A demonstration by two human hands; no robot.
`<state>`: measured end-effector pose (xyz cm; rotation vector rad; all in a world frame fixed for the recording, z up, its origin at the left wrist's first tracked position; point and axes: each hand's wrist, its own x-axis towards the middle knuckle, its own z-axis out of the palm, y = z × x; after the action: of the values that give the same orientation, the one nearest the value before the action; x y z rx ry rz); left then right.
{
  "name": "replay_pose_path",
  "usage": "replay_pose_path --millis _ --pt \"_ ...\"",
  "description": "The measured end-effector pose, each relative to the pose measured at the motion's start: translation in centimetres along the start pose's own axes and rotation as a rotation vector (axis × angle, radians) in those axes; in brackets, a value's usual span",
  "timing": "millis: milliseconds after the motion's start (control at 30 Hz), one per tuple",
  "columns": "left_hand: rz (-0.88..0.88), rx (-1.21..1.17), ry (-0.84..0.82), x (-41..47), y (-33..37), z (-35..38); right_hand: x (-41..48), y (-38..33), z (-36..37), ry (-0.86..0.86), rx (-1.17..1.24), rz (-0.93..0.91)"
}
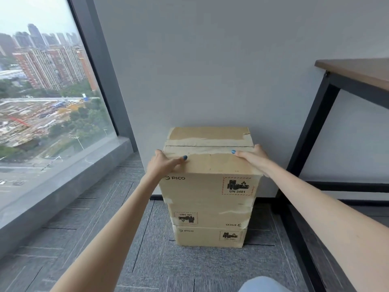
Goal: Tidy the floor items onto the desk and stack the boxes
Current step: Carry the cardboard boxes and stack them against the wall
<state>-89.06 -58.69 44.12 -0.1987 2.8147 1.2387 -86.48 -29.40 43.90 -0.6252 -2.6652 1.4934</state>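
Three brown cardboard boxes stand stacked on the grey carpet against the white wall. The top box (210, 165) is taped across its lid and carries a PICO mark and a UN 3481 label. It rests on the middle box (212, 216), whose print is upside down, and that one sits on the bottom box (210, 237). My left hand (165, 163) grips the top box's left edge, thumb lying on the lid. My right hand (253, 158) holds its right edge the same way. The desk (357, 70) with a wooden top stands at the right.
A floor-to-ceiling window (42, 91) with a low grey sill (69, 178) runs along the left. The desk's black metal leg (309, 127) and floor rails stand close to the right of the stack. Grey carpet (147, 260) spreads in front of the boxes.
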Motion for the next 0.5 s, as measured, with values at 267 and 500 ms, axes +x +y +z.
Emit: replay_pose_path --millis 267,500 --pt "0.150 -0.183 -0.180 -0.5 -2.4 -0.6 -0.2 1.6 0.2 -0.017 0.039 -0.115" --pt "0.333 -0.054 -0.207 -1.2 -4.2 -1.2 -2.8 1.0 -1.4 -0.281 -0.256 -0.234"
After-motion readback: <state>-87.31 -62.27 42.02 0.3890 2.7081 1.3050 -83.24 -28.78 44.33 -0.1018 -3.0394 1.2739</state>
